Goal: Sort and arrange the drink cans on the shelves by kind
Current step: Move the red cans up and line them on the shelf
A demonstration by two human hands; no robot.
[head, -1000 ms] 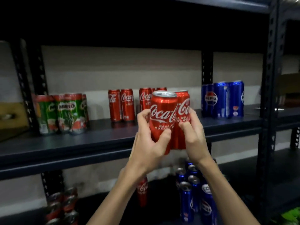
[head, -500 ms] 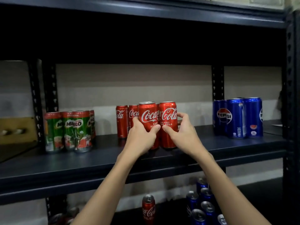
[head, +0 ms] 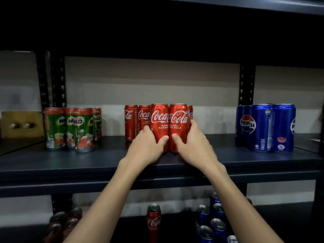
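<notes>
Now that both Coke cans (head: 168, 127) have come down onto the shelf (head: 105, 160), left hand (head: 149, 146) and right hand (head: 192, 142) each grip one, fronting the middle Coke group.

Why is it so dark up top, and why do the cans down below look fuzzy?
Head view: the space under the upper shelf lies in deep shadow; light falls on the middle shelf, so the Coca-Cola cans read sharply; the cans on the lower shelf are dim and blurred; the wide lens bends the edges.
</notes>
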